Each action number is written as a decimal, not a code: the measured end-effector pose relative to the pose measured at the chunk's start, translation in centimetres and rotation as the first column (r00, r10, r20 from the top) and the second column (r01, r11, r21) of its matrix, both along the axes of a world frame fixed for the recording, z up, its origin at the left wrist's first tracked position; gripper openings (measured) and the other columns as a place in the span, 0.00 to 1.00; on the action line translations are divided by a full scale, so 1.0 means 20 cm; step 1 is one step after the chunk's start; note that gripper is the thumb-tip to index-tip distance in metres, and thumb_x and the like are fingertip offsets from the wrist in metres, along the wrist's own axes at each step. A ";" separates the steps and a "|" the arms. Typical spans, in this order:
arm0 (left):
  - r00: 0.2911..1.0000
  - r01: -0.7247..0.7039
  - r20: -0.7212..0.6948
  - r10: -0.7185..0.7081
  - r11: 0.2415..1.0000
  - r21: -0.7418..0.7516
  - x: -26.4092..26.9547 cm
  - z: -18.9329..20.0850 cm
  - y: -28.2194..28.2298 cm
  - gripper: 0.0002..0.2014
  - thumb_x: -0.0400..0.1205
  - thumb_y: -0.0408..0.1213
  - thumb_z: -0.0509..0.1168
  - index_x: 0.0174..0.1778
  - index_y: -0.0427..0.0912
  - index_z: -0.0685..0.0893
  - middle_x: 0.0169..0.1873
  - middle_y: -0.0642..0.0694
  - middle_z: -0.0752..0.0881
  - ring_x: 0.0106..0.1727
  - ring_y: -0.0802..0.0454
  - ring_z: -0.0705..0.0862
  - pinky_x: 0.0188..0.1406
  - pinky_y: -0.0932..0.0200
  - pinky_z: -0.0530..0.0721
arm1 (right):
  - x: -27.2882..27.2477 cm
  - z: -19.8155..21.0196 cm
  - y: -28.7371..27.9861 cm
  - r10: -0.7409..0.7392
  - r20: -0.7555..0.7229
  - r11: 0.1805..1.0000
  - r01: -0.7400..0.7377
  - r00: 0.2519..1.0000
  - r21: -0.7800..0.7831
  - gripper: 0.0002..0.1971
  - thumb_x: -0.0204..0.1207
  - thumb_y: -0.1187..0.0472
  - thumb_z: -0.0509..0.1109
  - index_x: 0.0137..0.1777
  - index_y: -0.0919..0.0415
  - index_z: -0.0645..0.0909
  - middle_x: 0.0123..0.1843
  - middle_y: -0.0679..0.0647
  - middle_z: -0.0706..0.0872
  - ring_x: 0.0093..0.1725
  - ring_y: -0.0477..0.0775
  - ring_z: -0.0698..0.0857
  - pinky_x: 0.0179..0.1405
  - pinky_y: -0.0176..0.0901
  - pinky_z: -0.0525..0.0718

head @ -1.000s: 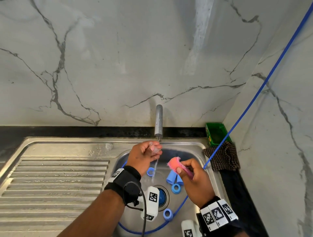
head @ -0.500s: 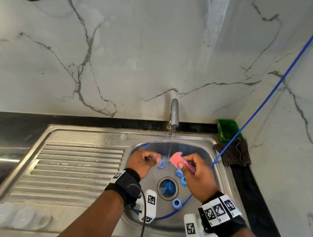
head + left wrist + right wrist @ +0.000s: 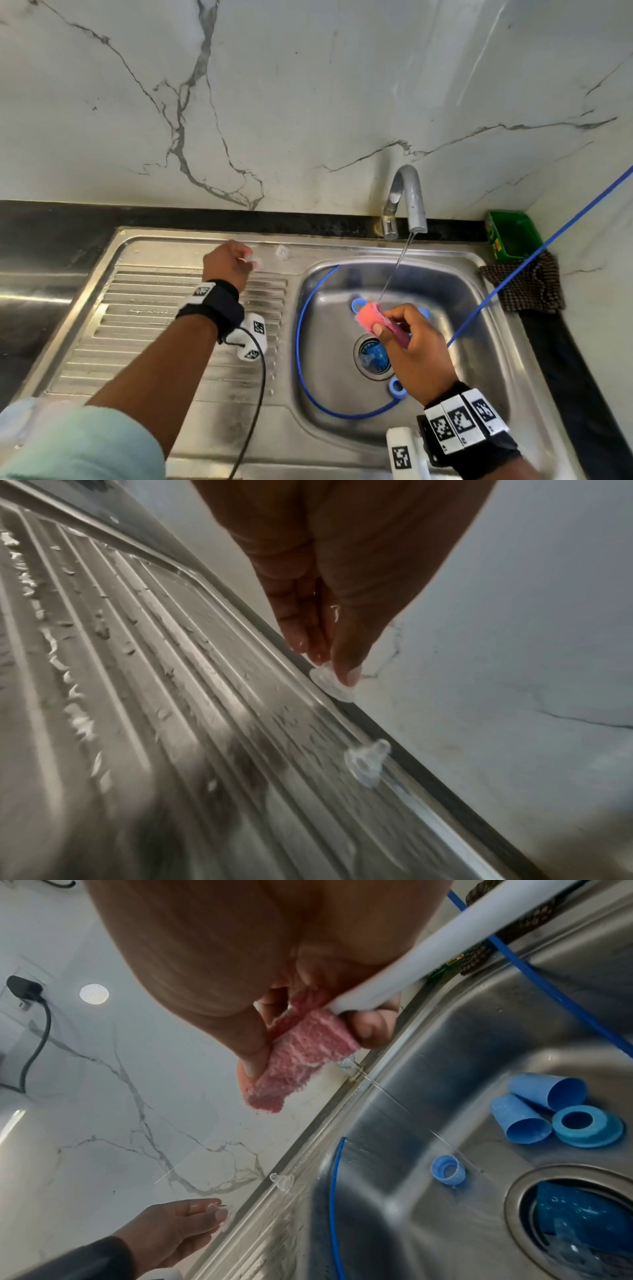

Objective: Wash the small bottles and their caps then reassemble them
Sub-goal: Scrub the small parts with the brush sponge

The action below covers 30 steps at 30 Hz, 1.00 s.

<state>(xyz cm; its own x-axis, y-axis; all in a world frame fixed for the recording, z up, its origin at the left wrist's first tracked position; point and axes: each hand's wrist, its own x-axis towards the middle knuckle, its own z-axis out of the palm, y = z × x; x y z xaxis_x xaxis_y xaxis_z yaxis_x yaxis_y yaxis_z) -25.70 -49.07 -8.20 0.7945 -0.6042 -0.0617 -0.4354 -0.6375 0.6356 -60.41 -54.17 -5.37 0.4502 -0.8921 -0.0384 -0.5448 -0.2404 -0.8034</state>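
From the head view, a steel sink (image 3: 486,342) with a ribbed draining board (image 3: 154,329) sits in a black counter (image 3: 41,240) against a veined marble wall (image 3: 274,102). The tap (image 3: 407,198) runs a thin stream into the basin. The left hand (image 3: 226,262) pinches a clear teat (image 3: 251,262) at the board's back edge, just beside a second clear teat (image 3: 283,253). The right hand (image 3: 407,339) grips a pink sponge (image 3: 368,317) over the basin. A green tray (image 3: 512,234) and checked cloth (image 3: 527,284) occupy the back right corner.

From the left wrist, the fingertips (image 3: 349,674) pinch the teat above the rim.

From the right wrist, blue caps (image 3: 544,1096) and rings (image 3: 586,1125) lie on the basin floor near the drain (image 3: 582,1221).
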 end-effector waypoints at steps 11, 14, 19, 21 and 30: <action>0.999 -0.038 0.009 0.037 0.995 0.095 0.31 -0.22 -0.12 0.08 0.80 0.30 0.70 0.53 0.45 0.83 0.55 0.40 0.88 0.53 0.38 0.86 0.52 0.56 0.78 | 0.04 -0.01 -0.08 -0.045 -0.034 0.999 0.046 0.998 0.012 0.07 0.77 0.54 0.77 0.48 0.45 0.80 0.47 0.43 0.86 0.46 0.39 0.84 0.45 0.36 0.80; 0.998 -0.056 -0.024 0.057 0.997 0.058 0.31 -0.24 -0.12 0.13 0.82 0.32 0.69 0.62 0.44 0.83 0.59 0.39 0.87 0.56 0.38 0.85 0.56 0.53 0.81 | 0.02 -0.01 -0.11 -0.042 -0.038 0.999 0.042 0.998 -0.001 0.07 0.77 0.53 0.77 0.49 0.46 0.81 0.46 0.43 0.87 0.46 0.39 0.85 0.42 0.32 0.79; 0.998 -0.052 0.035 0.051 0.998 0.031 0.18 -0.18 -0.06 0.26 0.79 0.32 0.74 0.74 0.40 0.78 0.69 0.39 0.82 0.74 0.36 0.76 0.77 0.44 0.74 | -0.06 0.03 -0.14 -0.033 -0.034 0.999 0.033 0.999 0.010 0.07 0.78 0.53 0.76 0.51 0.49 0.81 0.45 0.41 0.86 0.47 0.32 0.82 0.40 0.20 0.76; 0.996 -0.018 0.086 0.019 1.000 -0.021 0.04 -0.14 -0.05 0.23 0.78 0.33 0.75 0.70 0.40 0.81 0.66 0.39 0.84 0.71 0.35 0.78 0.75 0.44 0.75 | -0.11 0.04 -0.16 -0.060 -0.029 0.998 0.060 0.998 0.001 0.06 0.78 0.54 0.76 0.50 0.48 0.81 0.45 0.41 0.87 0.44 0.35 0.83 0.40 0.21 0.76; 0.931 0.362 0.003 -0.365 0.924 -0.121 -0.81 -0.18 -0.16 0.07 0.79 0.33 0.71 0.51 0.48 0.89 0.49 0.56 0.89 0.49 0.56 0.86 0.56 0.62 0.80 | -0.38 0.01 -0.29 -0.146 0.007 0.989 0.145 0.989 0.023 0.07 0.78 0.53 0.77 0.51 0.46 0.82 0.48 0.42 0.88 0.48 0.41 0.86 0.43 0.33 0.78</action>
